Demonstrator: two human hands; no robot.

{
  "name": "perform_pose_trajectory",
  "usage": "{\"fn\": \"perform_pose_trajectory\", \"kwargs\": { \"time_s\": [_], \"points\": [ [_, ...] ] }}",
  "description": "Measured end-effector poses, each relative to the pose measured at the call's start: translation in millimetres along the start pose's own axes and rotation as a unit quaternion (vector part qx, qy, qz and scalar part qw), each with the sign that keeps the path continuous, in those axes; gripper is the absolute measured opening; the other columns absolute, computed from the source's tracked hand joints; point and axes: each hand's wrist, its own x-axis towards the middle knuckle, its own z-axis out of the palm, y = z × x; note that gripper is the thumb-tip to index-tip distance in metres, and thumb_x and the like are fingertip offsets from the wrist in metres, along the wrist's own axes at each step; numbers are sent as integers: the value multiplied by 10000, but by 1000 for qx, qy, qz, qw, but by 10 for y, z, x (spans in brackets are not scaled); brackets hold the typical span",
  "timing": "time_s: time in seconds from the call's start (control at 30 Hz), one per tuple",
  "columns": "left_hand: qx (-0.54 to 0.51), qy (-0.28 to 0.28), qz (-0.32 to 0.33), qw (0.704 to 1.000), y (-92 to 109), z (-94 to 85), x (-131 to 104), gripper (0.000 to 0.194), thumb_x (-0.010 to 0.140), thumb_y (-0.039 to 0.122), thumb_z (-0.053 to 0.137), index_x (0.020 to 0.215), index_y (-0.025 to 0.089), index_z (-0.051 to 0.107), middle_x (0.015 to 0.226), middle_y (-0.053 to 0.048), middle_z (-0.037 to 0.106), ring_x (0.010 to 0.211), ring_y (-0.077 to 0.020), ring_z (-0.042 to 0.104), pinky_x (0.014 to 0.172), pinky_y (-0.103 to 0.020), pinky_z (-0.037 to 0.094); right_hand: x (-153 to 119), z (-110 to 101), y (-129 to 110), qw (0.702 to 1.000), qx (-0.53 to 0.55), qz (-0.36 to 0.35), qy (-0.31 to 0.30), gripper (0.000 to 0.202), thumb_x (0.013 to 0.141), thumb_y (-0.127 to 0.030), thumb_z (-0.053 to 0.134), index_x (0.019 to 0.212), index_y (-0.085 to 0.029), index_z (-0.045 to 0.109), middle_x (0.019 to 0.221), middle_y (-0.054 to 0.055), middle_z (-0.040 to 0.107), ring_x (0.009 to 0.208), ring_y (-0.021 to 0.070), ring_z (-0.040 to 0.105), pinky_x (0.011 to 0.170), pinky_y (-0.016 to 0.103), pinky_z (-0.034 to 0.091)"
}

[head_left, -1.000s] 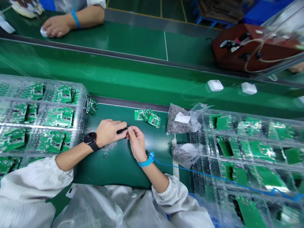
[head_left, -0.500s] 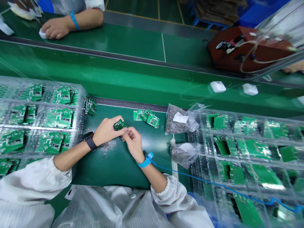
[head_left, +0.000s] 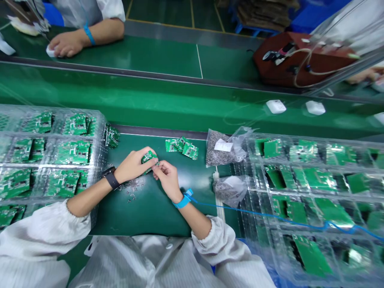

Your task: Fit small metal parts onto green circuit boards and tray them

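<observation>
A small green circuit board (head_left: 147, 156) is gripped in my left hand (head_left: 131, 166), between thumb and fingers. My right hand (head_left: 167, 177) is pinched at the board's lower right edge; whatever lies between its fingertips is too small to make out. Below and left of the hands, a pile of tiny metal parts (head_left: 134, 185) is scattered on the green work surface (head_left: 144, 218). Several more circuit boards (head_left: 183, 147) lie overlapping just beyond my right hand.
Clear compartment trays with boards stand on the left (head_left: 100, 150) and right (head_left: 270, 234). Two bags of small parts, one upper (head_left: 214, 148) and one lower (head_left: 229, 190), lie beside the right tray. A blue cord (head_left: 255, 213) runs from my right wrist. Across the divider, a co-worker's hand (head_left: 67, 44) rests.
The board in my left hand has tilted, so its face shows more brightly. My right fingertips stay at its edge. The whole view has shifted slightly.
</observation>
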Motion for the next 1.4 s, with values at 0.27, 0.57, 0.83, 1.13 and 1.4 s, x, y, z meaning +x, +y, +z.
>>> {"fn": "perform_pose_trajectory", "kwargs": {
  "time_s": [0.27,0.57,0.83,1.13,1.4],
  "points": [
    [246,103,28,963,-316,6,11,371,1013,409,459,1231,158,625,1395,-201,583,1393,-370,453,1123,-546,400,150,-207,-54,940,178,-75,280,412,839,-507,707,754,-254,393,588,-82,436,525,106,426,517,251,363],
    [378,157,-21,912,-447,-43,-5,330,916,288,576,1227,207,648,1517,-186,492,1487,-442,321,1170,-748,180,150,-294,-46,973,142,-12,179,376,879,-508,653,1143,-242,673,770,-8,637,642,132,551,588,274,424],
    [331,142,-46,932,-386,-85,13,299,923,194,496,1171,216,662,1487,-183,495,1441,-413,385,1077,-659,384,12,-103,23,966,-231,-112,-19,145,923,-297,655,1012,-263,764,831,19,659,738,179,557,731,322,439],
    [303,127,-43,944,-603,-126,92,297,930,193,496,1186,201,647,1332,-163,571,1235,-366,545,1030,-536,469,159,136,36,886,-436,-153,-38,80,977,-261,639,942,-265,712,939,49,649,918,230,555,823,347,410],
    [270,104,-18,957,-624,-181,130,239,929,191,559,1153,213,640,1198,-125,611,1110,-327,587,993,-476,488,189,27,35,916,-363,-162,-53,102,969,-216,572,900,-247,641,840,16,644,794,197,571,774,325,424]
  ]
}}
